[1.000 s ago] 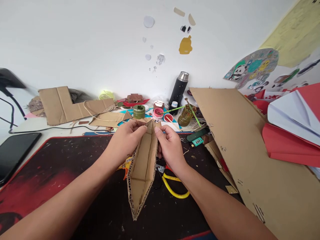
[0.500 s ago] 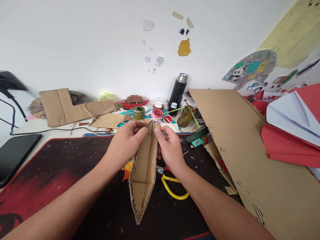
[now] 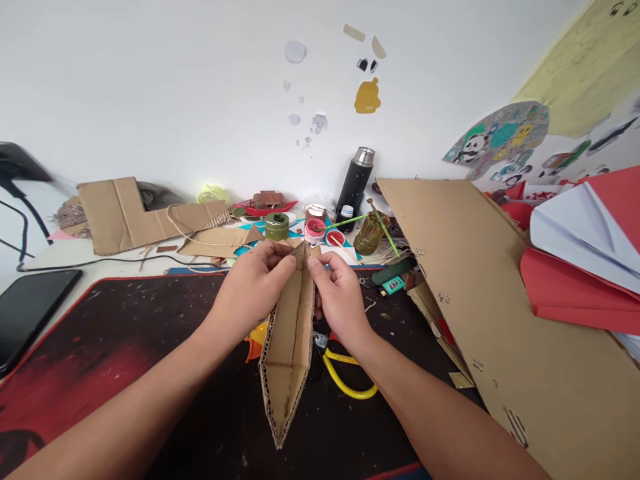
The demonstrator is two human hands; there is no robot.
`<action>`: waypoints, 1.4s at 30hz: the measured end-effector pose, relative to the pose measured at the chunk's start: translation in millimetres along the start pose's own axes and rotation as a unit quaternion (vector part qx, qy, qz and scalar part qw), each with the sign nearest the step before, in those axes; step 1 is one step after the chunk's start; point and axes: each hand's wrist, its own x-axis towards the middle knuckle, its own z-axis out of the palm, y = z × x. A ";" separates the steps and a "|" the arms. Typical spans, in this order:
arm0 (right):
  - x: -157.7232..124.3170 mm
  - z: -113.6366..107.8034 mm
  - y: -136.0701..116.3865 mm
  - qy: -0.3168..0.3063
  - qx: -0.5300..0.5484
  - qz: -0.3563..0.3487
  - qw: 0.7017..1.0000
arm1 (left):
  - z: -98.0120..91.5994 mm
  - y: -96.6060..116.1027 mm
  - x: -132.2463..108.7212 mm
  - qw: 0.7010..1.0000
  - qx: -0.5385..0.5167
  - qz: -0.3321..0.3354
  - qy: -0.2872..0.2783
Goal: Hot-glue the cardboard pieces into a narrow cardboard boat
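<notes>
A long, narrow cardboard boat hull [image 3: 286, 340], pointed at both ends, is held over the dark desk mat [image 3: 200, 400] with its hollow inside facing me. My left hand [image 3: 257, 277] is closed on the left wall near the far tip. On the other side of that tip, my right hand [image 3: 340, 287] pinches the right wall between thumb and fingers. The near tip points down toward me. Partly hidden behind the hull lie yellow-handled scissors [image 3: 350, 387] and an orange tool [image 3: 255, 343].
Paint jars [image 3: 277, 227], a black thermos [image 3: 355, 183] and a red model boat [image 3: 267, 202] stand along the wall. A large cardboard sheet [image 3: 480, 267] leans on the right, with red paper [image 3: 565, 287] over it. At left are a phone [image 3: 35, 313] and cardboard scraps [image 3: 113, 217].
Almost nothing differs. The hull's near tip has shifted very slightly to the right, and both hands keep their hold at the far tip.
</notes>
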 end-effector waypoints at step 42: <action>-0.5 0.0 -1.1 0.009 -0.002 0.007 1.000 | -0.8 0.7 -1.0 1.000 -0.017 0.014 -0.007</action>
